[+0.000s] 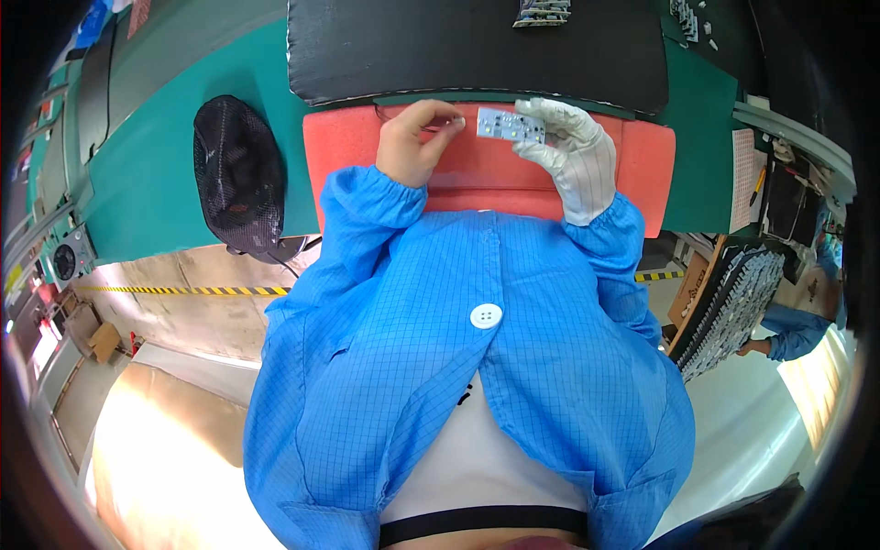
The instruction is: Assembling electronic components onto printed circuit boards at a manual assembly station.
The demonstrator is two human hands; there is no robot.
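My right hand (583,158), in a white glove, grips a small pale circuit board (500,125) by its right end between thumb and fingers. Dark and light components dot the face of the board. To the left of it is my bare left hand (412,144), its thumb and forefinger drawn together in a pinch. A tiny pale spot shows at those fingertips; whether it is a small part or a nail I cannot make out. A gap separates the left fingertips from the board. Both hands are above a red foam pad (339,147) at the table's near edge.
Beyond the pad lies a black mat (477,60) bearing a stack of boards (542,12). On the green table (156,174) at left rests a black mesh bag-like thing (236,170). Far right, another person's hand (755,347) is at a rack of boards (739,307).
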